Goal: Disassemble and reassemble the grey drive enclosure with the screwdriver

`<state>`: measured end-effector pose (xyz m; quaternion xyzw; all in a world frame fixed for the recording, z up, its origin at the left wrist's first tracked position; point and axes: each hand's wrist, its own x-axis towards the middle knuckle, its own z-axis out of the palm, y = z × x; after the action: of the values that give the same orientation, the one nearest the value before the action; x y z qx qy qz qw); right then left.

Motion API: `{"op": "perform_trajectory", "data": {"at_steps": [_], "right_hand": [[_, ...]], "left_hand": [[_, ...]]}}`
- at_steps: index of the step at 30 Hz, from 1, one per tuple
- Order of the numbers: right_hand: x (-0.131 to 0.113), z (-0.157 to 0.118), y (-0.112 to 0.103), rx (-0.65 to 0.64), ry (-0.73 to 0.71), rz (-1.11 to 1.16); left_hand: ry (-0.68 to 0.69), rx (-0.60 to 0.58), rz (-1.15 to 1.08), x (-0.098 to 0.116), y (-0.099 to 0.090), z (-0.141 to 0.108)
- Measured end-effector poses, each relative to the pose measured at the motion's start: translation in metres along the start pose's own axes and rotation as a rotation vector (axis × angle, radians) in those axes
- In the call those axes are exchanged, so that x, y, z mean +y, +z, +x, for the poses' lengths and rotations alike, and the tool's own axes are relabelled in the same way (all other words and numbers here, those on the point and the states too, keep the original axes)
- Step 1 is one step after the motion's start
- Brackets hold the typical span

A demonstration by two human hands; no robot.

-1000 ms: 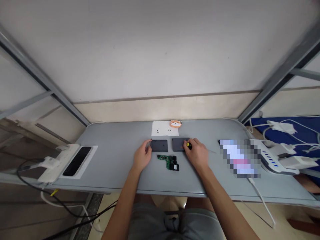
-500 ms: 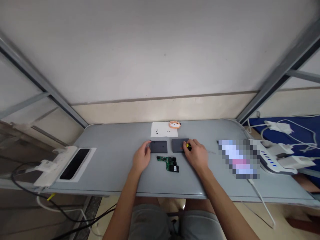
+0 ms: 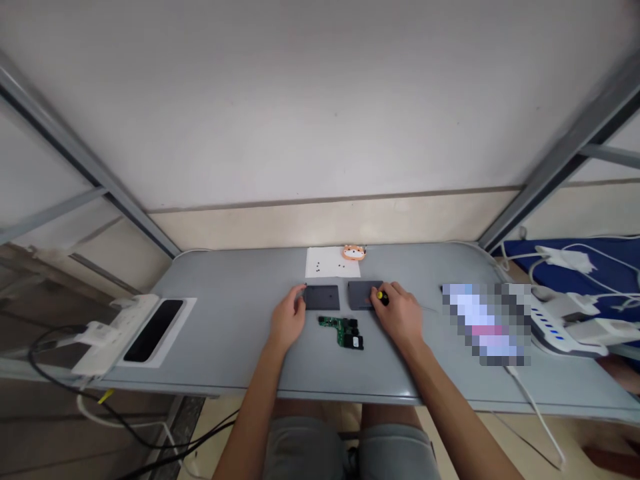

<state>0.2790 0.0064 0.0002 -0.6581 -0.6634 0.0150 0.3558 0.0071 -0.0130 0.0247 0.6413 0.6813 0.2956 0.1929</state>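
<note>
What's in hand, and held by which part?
Right hand: a screwdriver, by its yellow-and-black handle. Left hand: at the left edge of the left dark cover; can't tell whether it grips it.

The circuit board (image 3: 343, 331) is green-and-black, the casings (image 3: 323, 298) dark grey.

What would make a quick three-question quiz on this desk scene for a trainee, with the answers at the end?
1. True or false: the green circuit board lies apart from both dark panels.
2. What does the right hand hold?
A. A phone
B. A black-and-yellow tool
C. A charging cable
3. What colour is the sheet under the small dark pieces?

Key: 1. True. 2. B. 3. White.
</note>
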Motion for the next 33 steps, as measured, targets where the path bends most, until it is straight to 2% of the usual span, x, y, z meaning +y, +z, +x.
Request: {"op": "perform_trajectory", "data": {"at_steps": [33], "right_hand": [[-0.0004,0.0,-0.0012,-0.002,-0.014,0.036]], "left_hand": [[0.005,0.009,0.003,0.0019,0.0,-0.0012]]}}
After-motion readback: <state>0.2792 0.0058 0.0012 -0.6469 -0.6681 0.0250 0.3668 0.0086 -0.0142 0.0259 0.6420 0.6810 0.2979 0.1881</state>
